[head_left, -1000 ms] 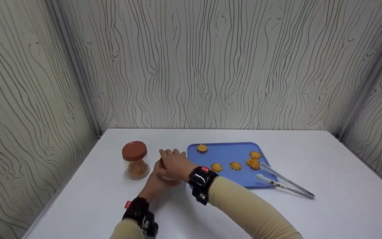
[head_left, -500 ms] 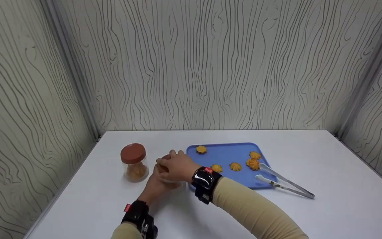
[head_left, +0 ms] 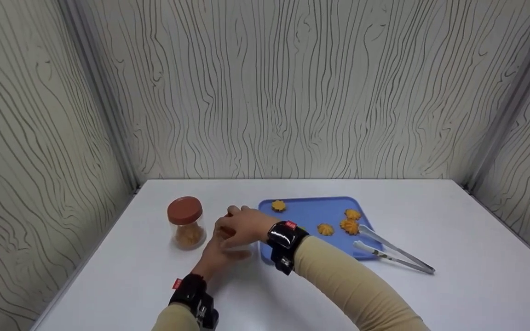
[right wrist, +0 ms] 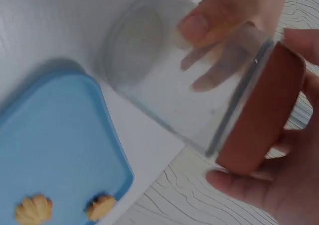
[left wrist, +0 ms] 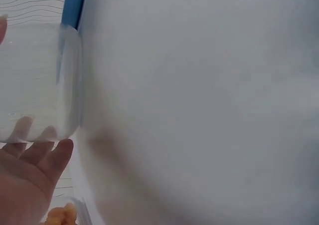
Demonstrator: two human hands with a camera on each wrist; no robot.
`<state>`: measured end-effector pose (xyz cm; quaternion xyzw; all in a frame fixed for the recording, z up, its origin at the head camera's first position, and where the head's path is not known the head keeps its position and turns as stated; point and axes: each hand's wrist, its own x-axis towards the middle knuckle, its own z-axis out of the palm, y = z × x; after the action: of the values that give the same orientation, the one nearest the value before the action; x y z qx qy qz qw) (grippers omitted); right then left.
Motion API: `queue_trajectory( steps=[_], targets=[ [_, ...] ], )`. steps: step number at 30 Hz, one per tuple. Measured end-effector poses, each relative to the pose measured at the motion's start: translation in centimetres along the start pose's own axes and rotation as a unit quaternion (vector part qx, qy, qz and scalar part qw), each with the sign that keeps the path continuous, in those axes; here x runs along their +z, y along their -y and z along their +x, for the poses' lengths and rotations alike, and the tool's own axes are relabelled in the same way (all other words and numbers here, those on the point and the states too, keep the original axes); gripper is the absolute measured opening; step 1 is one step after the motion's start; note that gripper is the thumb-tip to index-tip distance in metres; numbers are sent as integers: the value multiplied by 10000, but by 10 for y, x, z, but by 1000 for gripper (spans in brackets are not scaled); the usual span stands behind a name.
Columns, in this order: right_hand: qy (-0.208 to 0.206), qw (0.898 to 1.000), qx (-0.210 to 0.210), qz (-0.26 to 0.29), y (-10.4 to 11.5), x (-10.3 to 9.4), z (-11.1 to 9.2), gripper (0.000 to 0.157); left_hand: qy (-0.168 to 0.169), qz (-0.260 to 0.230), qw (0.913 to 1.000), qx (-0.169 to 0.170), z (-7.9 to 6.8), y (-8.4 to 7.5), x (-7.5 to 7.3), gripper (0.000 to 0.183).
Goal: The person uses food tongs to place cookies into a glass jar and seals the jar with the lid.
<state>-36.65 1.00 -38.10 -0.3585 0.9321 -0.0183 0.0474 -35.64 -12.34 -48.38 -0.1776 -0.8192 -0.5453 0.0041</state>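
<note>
A clear jar (right wrist: 149,95) with a brown-red screw lid (right wrist: 264,110) is between my hands, just left of the tray. My left hand (head_left: 216,255) holds the jar's body, its fingers and thumb around the clear wall. From the lid side, my right hand (head_left: 249,225) grips the lid by its rim. The lid sits on the jar's mouth; whether it is threaded tight I cannot tell. No cookies show through the jar wall in the right wrist view. In the head view, my hands hide most of this jar.
A second lidded jar (head_left: 189,234) with cookies inside stands to the left. The blue tray (head_left: 306,207) at right bears several flower-shaped cookies, among them one cookie (head_left: 325,229) near its middle. Metal tongs (head_left: 405,253) lie with their tips on the tray's right side.
My right hand has turned over the lid, its fingers shifting around the rim and its wrist rising slightly. My left hand has stayed nearly still. The right wrist now covers most of one cookie.
</note>
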Motion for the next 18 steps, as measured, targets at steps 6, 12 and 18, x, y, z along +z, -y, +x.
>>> queue_trajectory(
  steps=[6, 12, 18],
  targets=[
    [-534, 9975, -78, -455, 4, 11, 3, 46, -78, 93, 9999, 84, -2, -1, 0, 97],
    [-771, 9959, 65, -471, 3, 15, 5, 54, -187, 191, 9995, -174, -3, -3, 1, 104],
    [-879, 9927, 257, -790, 3, 14, 1, 68, -390, 214, 9978, -483, -4, -3, 3, 110]
  ],
)
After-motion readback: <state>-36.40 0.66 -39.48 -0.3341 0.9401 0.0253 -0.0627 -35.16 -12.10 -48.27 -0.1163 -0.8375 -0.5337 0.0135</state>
